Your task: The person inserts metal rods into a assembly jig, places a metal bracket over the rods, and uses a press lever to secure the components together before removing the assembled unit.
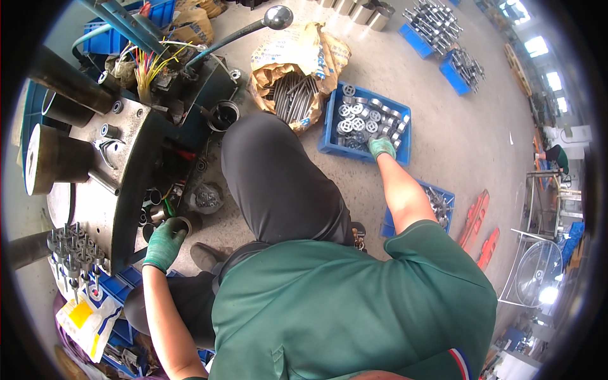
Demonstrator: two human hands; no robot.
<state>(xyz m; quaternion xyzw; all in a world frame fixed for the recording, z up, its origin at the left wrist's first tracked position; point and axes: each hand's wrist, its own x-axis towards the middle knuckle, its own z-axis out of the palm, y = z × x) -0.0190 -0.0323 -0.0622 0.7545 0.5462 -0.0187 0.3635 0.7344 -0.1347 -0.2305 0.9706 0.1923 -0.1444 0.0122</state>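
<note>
My right hand [382, 147], in a green glove, reaches into a blue bin [366, 156] of round, spoked metal end caps [357, 109]. Its fingertips are down among these parts, and I cannot make out whether they grip one. On the left, my green-gloved left hand [164, 244] is closed on a short metal sleeve [187, 224] beside the machine's edge. Thumb and fingers lie along the sleeve's near side. Close to that hand, more dark metal sleeves [154, 196] are grouped under the machine table, next to a clear plastic bag [206, 197] of small parts.
The machine table [130, 136] carries a thick cylinder [50, 158] and a cluster of pin-like parts [75, 250]. A ball-ended lever [277, 18] juts above the floor. A torn paper sack [297, 50] holds metal rods. Another blue bin [387, 223] and red forks [475, 218] are at right.
</note>
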